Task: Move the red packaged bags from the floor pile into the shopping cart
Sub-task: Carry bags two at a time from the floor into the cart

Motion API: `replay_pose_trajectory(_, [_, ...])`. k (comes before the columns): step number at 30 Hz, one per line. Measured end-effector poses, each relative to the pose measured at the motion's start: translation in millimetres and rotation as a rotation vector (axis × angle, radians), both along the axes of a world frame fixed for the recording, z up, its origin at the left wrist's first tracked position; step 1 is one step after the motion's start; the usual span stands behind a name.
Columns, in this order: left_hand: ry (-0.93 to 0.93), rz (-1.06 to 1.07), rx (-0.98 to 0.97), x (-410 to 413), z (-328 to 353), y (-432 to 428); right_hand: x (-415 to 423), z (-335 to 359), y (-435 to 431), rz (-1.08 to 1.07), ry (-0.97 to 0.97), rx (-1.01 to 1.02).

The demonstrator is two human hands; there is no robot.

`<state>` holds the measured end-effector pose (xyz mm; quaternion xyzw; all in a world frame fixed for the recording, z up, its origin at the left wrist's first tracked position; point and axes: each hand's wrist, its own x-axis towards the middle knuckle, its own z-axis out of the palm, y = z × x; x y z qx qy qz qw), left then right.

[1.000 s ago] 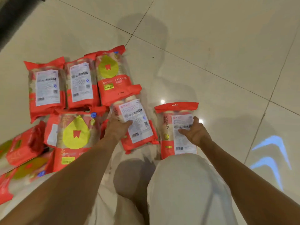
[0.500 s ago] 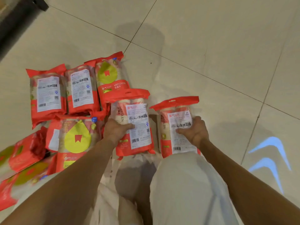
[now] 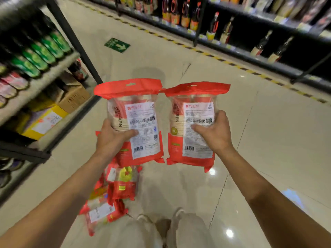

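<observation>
Hands came up level in my feed. My left hand [image 3: 114,138] gripped the left red bag [image 3: 141,111] by its edge, thumb across the white label. My right hand [image 3: 213,133] gripped the right red bag [image 3: 197,111] the same way. Both bags stood upright in the air, top corners just beside each other, above the tiled floor [image 3: 268,140]. Beneath the left one lay the floor pile [image 3: 123,187] of red bags, close to my feet. Stocked shelves [image 3: 35,56] lined the aisle.

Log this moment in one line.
left hand grips left bag | right hand grips right bag | both bags above floor | pile on floor | cart not in view
</observation>
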<state>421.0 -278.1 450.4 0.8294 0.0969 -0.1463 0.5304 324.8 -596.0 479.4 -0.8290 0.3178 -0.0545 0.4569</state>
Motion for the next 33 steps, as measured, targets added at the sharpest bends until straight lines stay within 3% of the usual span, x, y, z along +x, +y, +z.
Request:
replay_pose_trajectory(5, [-0.194, -0.045, -0.036, -13.4, 190.8, 18.6, -9.2, 181.2, 30.6, 0.001, -0.148, 0.018])
replay_pose_trajectory(11, [-0.35, -0.023, -0.108, -28.4, 297.5, 61.7, -14.3, 292.6, 76.6, 0.049, -0.305, -0.023])
replay_pose_trajectory(20, [-0.455, 0.124, -0.068, -57.8, 350.9, 138.2, 4.8, 333.7, 151.4, 0.204, -0.391, 0.005])
replay_pose_trajectory(33, [-0.488, 0.686, 0.139, -176.4, 385.8, 228.9, 46.7, 351.0, 263.9, 0.734, -0.454, 0.176])
